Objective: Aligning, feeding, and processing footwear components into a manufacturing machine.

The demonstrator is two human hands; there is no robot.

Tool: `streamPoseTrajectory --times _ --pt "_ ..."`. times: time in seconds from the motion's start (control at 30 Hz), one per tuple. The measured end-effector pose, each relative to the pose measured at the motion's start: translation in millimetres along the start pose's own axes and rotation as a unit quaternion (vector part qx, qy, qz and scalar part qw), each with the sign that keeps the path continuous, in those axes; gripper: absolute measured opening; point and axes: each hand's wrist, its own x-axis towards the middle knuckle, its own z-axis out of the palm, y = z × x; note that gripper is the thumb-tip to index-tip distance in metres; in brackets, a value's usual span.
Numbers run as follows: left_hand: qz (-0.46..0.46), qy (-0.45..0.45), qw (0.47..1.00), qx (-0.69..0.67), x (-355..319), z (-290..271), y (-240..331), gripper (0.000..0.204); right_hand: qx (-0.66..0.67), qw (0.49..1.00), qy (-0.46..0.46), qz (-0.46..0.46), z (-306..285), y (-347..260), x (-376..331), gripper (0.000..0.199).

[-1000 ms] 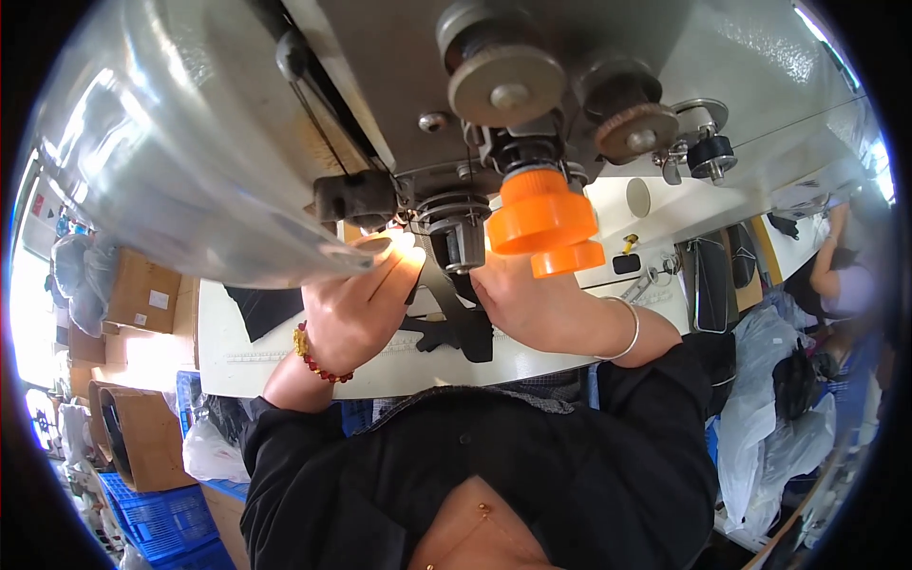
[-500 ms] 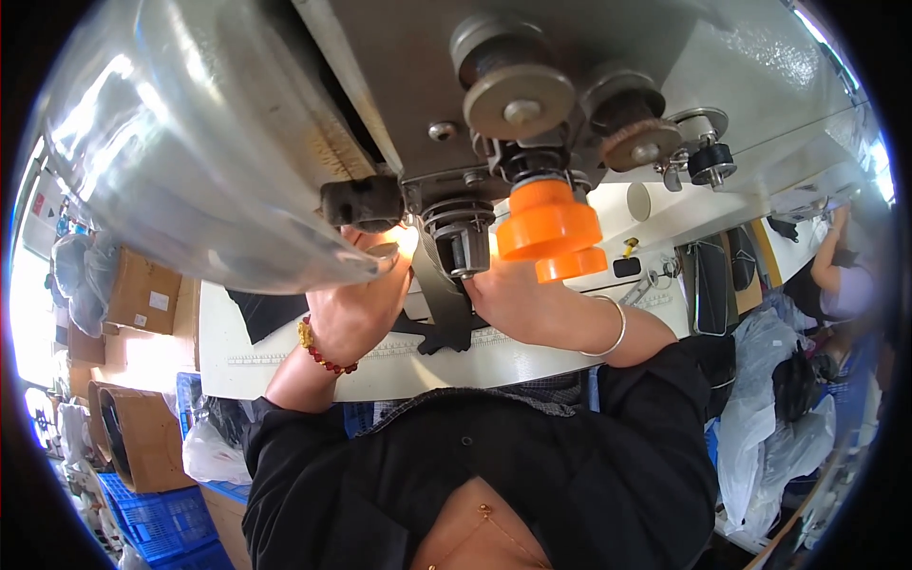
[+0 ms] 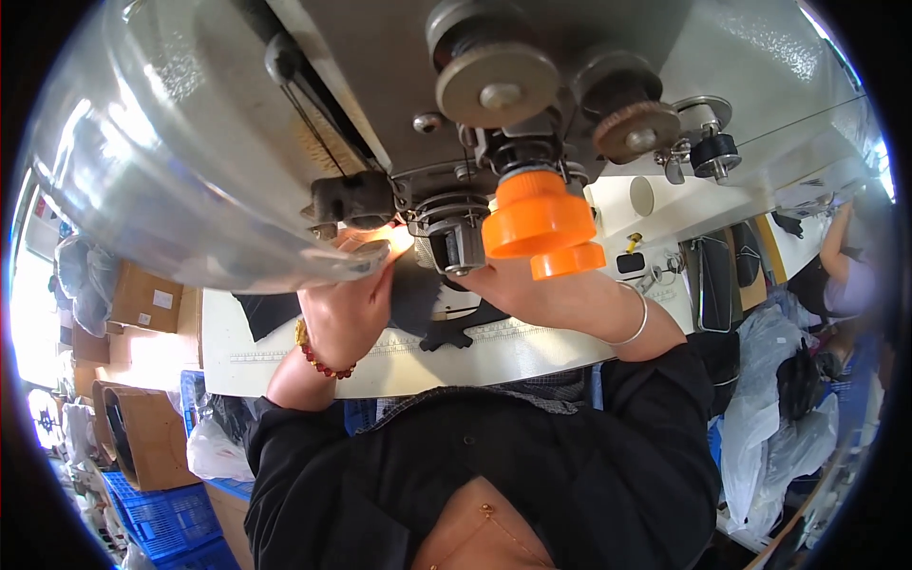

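Note:
Both hands reach under the head of a sewing machine (image 3: 655,33), over its pale bed. My left hand (image 3: 347,318), with a red and gold bead bracelet at the wrist, lies beside a dark fabric piece (image 3: 415,302). Its fingers go out of sight behind the clear guard and the machine head. My right hand (image 3: 546,302), a silver bangle on its wrist, is right of the fabric, its fingertips covered by the metal tension part (image 3: 454,242) and orange knob (image 3: 539,217). A glow lights the spot by the left fingers. Whether either hand grips the fabric is hidden.
The clear plastic guard (image 3: 171,190) fills the upper left. A ruler strip (image 3: 275,356) runs along the table's near edge. Cardboard boxes (image 3: 147,294) and blue crates (image 3: 166,518) stand left; plastic bags (image 3: 760,408) hang right. Another person's arm (image 3: 834,252) shows far right.
The dark fabric between my hands, a narrow upright strip before, now spreads wider toward my left hand. My left hand has moved slightly left. A thread lever now shows at the upper left.

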Motion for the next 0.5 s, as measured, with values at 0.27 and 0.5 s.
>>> streamPoseTrajectory --times 0.27,0.5 --pt "0.09 -0.014 0.994 0.058 7.5 -4.9 15.2 0.028 0.016 0.998 0.036 -0.059 6.7 9.1 -2.5 0.021" --pt "0.093 -0.005 0.994 0.063 1.4 2.0 8.7 0.023 0.05 0.997 0.054 -0.029 8.9 7.5 3.1 0.021"
